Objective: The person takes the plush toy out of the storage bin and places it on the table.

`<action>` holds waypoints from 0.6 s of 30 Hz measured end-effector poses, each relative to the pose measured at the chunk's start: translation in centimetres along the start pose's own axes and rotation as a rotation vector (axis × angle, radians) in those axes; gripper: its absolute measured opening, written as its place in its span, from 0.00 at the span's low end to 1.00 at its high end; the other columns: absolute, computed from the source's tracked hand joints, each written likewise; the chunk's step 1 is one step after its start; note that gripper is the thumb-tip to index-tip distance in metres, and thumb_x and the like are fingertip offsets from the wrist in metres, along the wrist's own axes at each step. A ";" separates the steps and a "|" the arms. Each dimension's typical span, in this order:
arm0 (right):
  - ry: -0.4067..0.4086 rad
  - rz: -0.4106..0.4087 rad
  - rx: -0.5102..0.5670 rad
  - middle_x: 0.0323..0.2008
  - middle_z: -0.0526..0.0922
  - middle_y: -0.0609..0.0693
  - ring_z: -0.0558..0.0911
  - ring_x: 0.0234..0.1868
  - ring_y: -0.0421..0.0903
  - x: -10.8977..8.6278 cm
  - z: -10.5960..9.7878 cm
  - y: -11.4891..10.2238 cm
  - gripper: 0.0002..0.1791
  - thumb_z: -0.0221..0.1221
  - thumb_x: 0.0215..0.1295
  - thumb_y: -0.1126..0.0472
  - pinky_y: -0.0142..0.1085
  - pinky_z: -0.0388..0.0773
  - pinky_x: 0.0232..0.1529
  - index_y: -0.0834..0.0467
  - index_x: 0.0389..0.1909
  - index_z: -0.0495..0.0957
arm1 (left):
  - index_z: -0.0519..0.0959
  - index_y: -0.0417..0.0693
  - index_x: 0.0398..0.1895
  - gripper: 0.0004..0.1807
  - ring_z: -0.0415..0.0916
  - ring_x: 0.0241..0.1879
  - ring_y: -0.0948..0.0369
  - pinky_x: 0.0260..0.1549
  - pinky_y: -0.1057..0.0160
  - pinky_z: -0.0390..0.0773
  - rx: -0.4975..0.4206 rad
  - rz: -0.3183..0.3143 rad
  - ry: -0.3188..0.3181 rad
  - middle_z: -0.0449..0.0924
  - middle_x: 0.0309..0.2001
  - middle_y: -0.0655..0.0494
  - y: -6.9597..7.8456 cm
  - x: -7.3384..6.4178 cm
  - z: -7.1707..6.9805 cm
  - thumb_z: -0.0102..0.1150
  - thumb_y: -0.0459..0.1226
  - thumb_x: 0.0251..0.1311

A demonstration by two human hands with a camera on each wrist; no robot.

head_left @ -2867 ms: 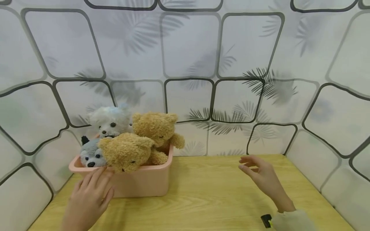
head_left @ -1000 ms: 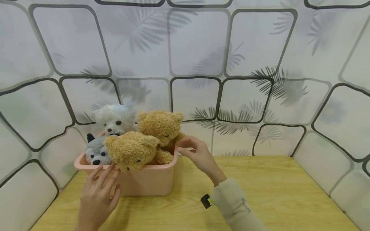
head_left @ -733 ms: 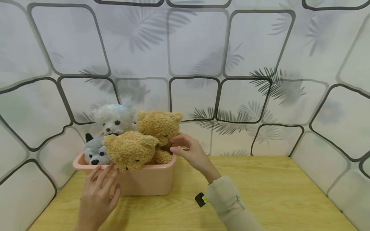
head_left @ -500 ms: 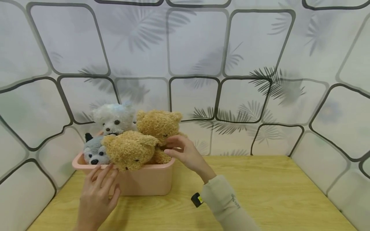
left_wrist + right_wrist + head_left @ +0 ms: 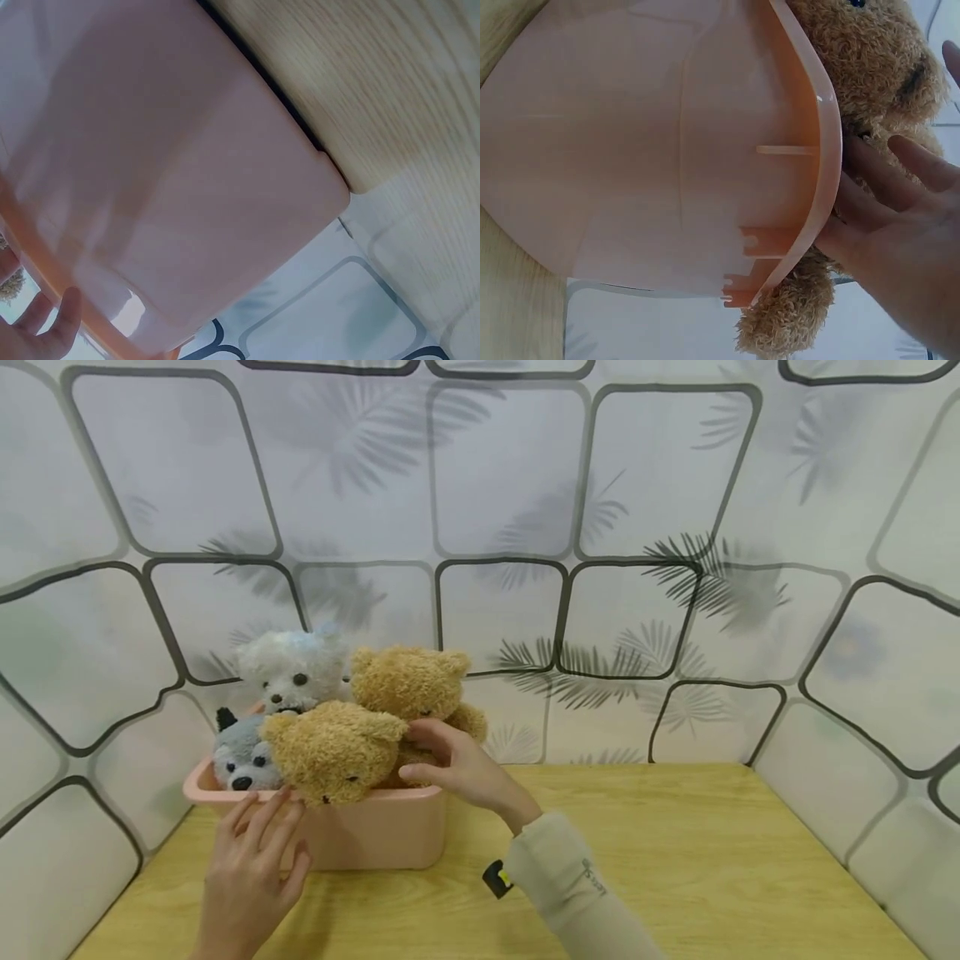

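A pink plastic bin (image 5: 375, 835) stands at the left of the table, holding plush toys. A tan teddy bear (image 5: 333, 747) leans over its front rim, and a second tan teddy bear (image 5: 408, 681) sits behind to the right. My left hand (image 5: 251, 877) rests its fingertips at the front rim, below the grey plush husky (image 5: 246, 756). My right hand (image 5: 461, 772) reaches over the right rim, fingers extended beside the bears. In the right wrist view, that hand's fingers (image 5: 881, 176) go past the rim among the fur; some fingertips are hidden there.
A fluffy white plush dog (image 5: 292, 668) sits at the bin's back left. The wooden table (image 5: 637, 860) extends to the right, with patterned fabric walls (image 5: 510, 518) at the back and sides. A small black tab (image 5: 497, 878) hangs beside the right sleeve.
My right hand has come left from over the table's right side, across the bin's right rim and in among the bears. My left hand stays at the front rim.
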State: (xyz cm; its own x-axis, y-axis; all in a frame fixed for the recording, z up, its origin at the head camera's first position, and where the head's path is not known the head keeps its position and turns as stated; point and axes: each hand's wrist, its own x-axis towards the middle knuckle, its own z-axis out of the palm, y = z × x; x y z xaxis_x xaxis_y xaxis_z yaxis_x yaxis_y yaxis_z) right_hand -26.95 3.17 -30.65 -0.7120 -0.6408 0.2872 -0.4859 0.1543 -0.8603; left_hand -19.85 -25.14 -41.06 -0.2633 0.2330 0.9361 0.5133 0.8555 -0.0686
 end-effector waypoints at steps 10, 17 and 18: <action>-0.097 0.110 -0.235 0.80 0.49 0.53 0.53 0.78 0.49 1.3 1.1 -0.8 0.51 0.63 0.68 0.47 0.50 0.53 0.76 0.56 0.82 0.44 | 0.82 0.32 0.45 0.25 0.73 0.53 0.34 0.72 0.52 0.57 0.004 -0.007 -0.010 0.80 0.52 0.33 0.0 -0.2 0.0 0.43 0.45 0.68; -0.091 0.168 -0.323 0.79 0.49 0.58 0.56 0.77 0.52 2.3 1.9 -1.1 0.56 0.65 0.65 0.43 0.60 0.35 0.76 0.61 0.81 0.41 | 0.82 0.32 0.45 0.25 0.71 0.54 0.31 0.73 0.53 0.56 0.009 -0.012 -0.014 0.80 0.52 0.33 0.1 -0.4 0.1 0.42 0.45 0.68; -0.093 0.181 -0.330 0.79 0.49 0.59 0.56 0.77 0.52 2.4 2.1 -1.1 0.57 0.65 0.64 0.43 0.60 0.35 0.76 0.62 0.81 0.41 | 0.82 0.32 0.45 0.25 0.71 0.53 0.31 0.73 0.53 0.56 0.009 -0.009 -0.012 0.80 0.52 0.33 0.0 -0.4 0.1 0.42 0.45 0.68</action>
State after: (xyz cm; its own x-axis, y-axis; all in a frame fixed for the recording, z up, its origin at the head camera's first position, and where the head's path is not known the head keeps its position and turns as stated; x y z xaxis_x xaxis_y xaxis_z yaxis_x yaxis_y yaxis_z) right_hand -27.06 -0.10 -29.86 -0.7596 -0.6441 0.0902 -0.5042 0.4955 -0.7073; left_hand -19.79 -25.17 -41.44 -0.2776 0.2305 0.9326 0.5031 0.8619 -0.0633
